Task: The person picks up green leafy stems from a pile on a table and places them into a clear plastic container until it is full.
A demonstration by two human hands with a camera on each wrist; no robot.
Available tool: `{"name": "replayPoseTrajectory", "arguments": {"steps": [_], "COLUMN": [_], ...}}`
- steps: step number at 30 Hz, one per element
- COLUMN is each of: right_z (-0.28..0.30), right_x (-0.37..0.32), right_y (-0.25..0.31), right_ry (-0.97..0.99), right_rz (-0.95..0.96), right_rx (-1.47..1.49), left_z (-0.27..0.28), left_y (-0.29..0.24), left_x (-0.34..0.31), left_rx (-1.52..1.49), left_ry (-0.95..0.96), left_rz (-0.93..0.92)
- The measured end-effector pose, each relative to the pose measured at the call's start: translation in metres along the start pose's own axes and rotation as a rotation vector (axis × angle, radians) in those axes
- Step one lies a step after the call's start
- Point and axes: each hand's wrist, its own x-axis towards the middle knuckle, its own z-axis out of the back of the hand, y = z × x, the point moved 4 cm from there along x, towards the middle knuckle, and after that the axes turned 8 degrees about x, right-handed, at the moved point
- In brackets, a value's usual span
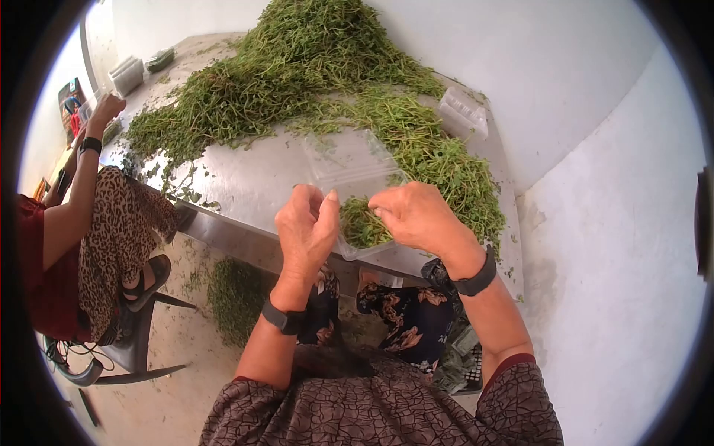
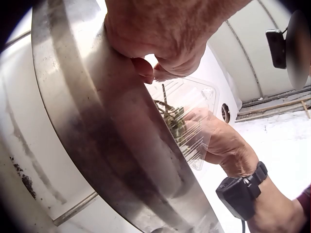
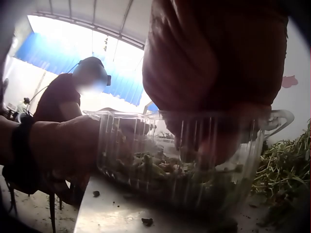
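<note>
A clear plastic clamshell box (image 1: 357,253) sits at the near table edge with its lid (image 1: 353,157) folded back. Green leafy stems (image 1: 362,225) lie inside it. My right hand (image 1: 428,217) reaches in from the right; its bent fingers and thumb grip among the stems, seen through the box wall in the right wrist view. At the box's left side is my left hand (image 1: 306,227), with curled fingers and thumb pointing up. In the left wrist view its thumb tip (image 2: 144,69) is close to a fingertip; I cannot tell whether anything is between them.
A big heap of green stems (image 1: 312,67) covers the back of the metal table (image 1: 238,175) and runs down its right side. Stacked clear boxes (image 1: 462,115) stand at the right. Another person (image 1: 63,230) sits at the left. More greens (image 1: 236,301) are under the table.
</note>
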Motion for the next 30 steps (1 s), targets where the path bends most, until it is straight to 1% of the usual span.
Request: {"name": "replayPoseTrajectory", "arguments": {"steps": [1, 2, 4, 5, 7, 8, 10, 11, 13, 14, 15, 17, 19, 21, 24, 25, 27, 28, 30], "right_z": [-0.004, -0.005, -0.003, -0.001, 0.009, 0.014, 0.033, 0.042, 0.063, 0.070, 0.074, 0.082, 0.086, 0.082, 0.074, 0.074, 0.074, 0.074, 0.078], "right_x": [0.001, 0.001, -0.001, -0.002, -0.006, -0.007, -0.012, -0.016, -0.027, -0.032, -0.037, -0.047, -0.056, -0.064, -0.069, -0.069, -0.068, -0.068, -0.067], "right_y": [-0.002, -0.002, 0.001, 0.001, 0.001, 0.000, -0.004, -0.004, -0.013, -0.021, -0.028, -0.045, -0.054, -0.067, -0.070, -0.069, -0.071, -0.072, -0.076], "right_ry": [0.078, 0.075, 0.006, 0.000, -0.146, -0.151, -0.252, -0.254, -0.343, -0.374, -0.376, -0.400, -0.397, -0.336, -0.331, -0.335, -0.342, -0.344, -0.423], "right_rz": [0.001, -0.001, 0.067, 0.062, 0.115, 0.106, 0.118, 0.111, -0.051, -0.106, -0.110, -0.229, -0.251, -0.352, -0.370, -0.371, -0.459, -0.459, -0.494], "right_rx": [-0.071, -0.072, -0.035, -0.038, 0.100, 0.095, 0.030, 0.024, 0.014, 0.036, 0.031, 0.015, -0.007, -0.033, -0.048, -0.048, -0.012, -0.013, -0.024], "left_z": [0.000, 0.000, 0.001, 0.001, 0.001, 0.001, 0.001, 0.000, 0.001, 0.000, 0.000, 0.000, 0.001, 0.000, 0.001, 0.001, 0.000, 0.001, 0.002], "left_y": [0.000, 0.000, -0.001, -0.002, 0.000, 0.001, 0.002, 0.002, 0.002, 0.002, 0.003, 0.004, 0.003, 0.006, 0.004, 0.004, 0.004, 0.005, 0.004], "left_x": [-0.001, -0.001, -0.001, -0.001, -0.001, -0.001, -0.002, -0.002, -0.002, -0.002, -0.002, -0.002, -0.001, -0.001, -0.001, -0.001, -0.001, -0.001, 0.000], "left_rx": [-0.016, -0.017, -0.012, -0.016, -0.036, -0.042, -0.029, -0.035, -0.027, -0.033, -0.027, -0.024, -0.025, -0.017, -0.020, -0.030, -0.015, 0.001, 0.015], "left_ry": [-0.012, -0.011, -0.004, 0.001, 0.026, 0.034, 0.028, 0.034, 0.019, 0.023, 0.022, 0.022, 0.005, 0.006, 0.017, 0.028, 0.023, 0.017, 0.017], "left_rz": [-0.012, -0.015, -0.004, -0.009, 0.051, 0.047, 0.037, 0.034, 0.035, 0.033, 0.029, 0.024, 0.028, 0.020, 0.029, 0.048, 0.037, 0.029, 0.014]}}
